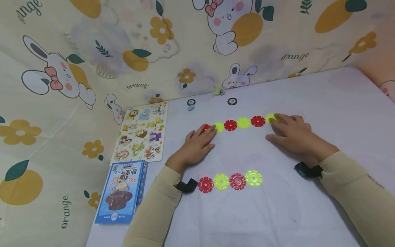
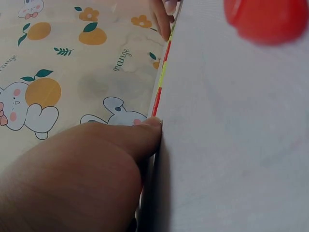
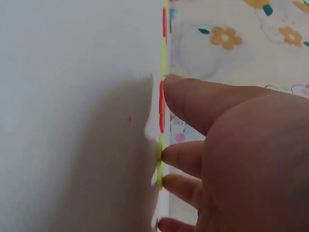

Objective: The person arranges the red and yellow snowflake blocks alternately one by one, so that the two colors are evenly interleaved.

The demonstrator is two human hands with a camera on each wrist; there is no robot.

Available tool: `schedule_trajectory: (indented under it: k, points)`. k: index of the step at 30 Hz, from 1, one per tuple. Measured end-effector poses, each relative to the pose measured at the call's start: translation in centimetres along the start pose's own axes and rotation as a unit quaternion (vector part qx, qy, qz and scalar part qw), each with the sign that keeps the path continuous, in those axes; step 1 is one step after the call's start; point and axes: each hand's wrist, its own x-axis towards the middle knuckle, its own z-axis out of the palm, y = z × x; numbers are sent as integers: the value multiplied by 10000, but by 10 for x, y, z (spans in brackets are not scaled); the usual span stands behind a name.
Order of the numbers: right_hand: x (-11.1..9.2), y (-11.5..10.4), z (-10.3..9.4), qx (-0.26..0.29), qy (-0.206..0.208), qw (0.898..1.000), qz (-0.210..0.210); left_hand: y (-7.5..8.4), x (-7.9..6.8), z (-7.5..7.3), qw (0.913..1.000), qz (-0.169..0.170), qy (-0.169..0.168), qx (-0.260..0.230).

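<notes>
A far row of notched plastic discs, red (image 1: 230, 125) and yellow-green (image 1: 243, 122) by turns, lies flat on the white cloth. My left hand (image 1: 195, 145) rests with extended fingers on the row's left end, partly hiding a red disc (image 1: 206, 128) and touching the yellow-green disc (image 1: 218, 127) beside it. At the right end, fingertips of my right hand (image 1: 291, 133) press on a yellow-green disc (image 1: 271, 118), its thumb held apart. The right wrist view shows fingers (image 3: 181, 186) against this disc's edge. A shorter row of similar discs, including a red one (image 1: 205, 185), lies nearer.
An animal sticker board (image 1: 145, 132) and a blue box (image 1: 120, 192) lie at the left. Two dark round chips (image 1: 232, 101), a small blue figure (image 1: 191, 107) and a pale green figure (image 1: 217, 91) stand toward the back. A patterned curtain (image 1: 191, 44) borders the table.
</notes>
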Motion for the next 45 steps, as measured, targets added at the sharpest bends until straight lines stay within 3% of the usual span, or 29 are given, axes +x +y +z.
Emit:
schedule_trajectory:
  k: [4,6,8,10,15,20,22,24,29,31,35,37,39,42,45]
  points:
    - [0,-5,-1,323,282,9991,-10,0,0,0,10000,-42,-13,-15]
    - [-1,-10,-4,798,518,9955,-51,0,0,0,10000,-42,-4,-10]
    - [-3,-18,-9,1513,708,9858,-155,0,0,0,10000,-37,-9,18]
    - [-6,-29,-14,2292,739,9699,-354,0,0,0,10000,-13,5,33]
    - [-15,-63,-12,3594,-20,9272,-1056,-1,1,1,10000,-6,15,67]
    - [-22,-87,8,3725,-1413,9033,-1594,-2,2,2,10000,6,28,92]
    - [-26,-93,16,3431,-1941,9032,-1696,-2,2,2,9999,7,32,100]
    - [-31,-97,22,2961,-2222,9111,-1814,-1,2,3,9999,3,32,109]
    - [-39,-111,30,1897,-1832,9423,-2061,-1,2,3,9999,-10,57,84]
    - [-40,-115,30,2010,-1751,9440,-1943,-2,2,3,9999,-27,68,78]
    - [-35,-111,23,2861,-1724,9299,-1538,-2,1,3,10000,-39,63,42]
    - [-30,-101,16,3274,-1446,9236,-1376,-2,1,3,10000,-25,58,41]
    - [-24,-87,6,3481,-943,9255,-1154,-2,0,4,10000,-12,61,55]
    - [-15,-58,-8,3605,-151,9315,-460,-2,0,4,10000,5,81,51]
    - [-11,-21,-19,3497,377,9351,432,-2,0,4,10000,0,69,39]
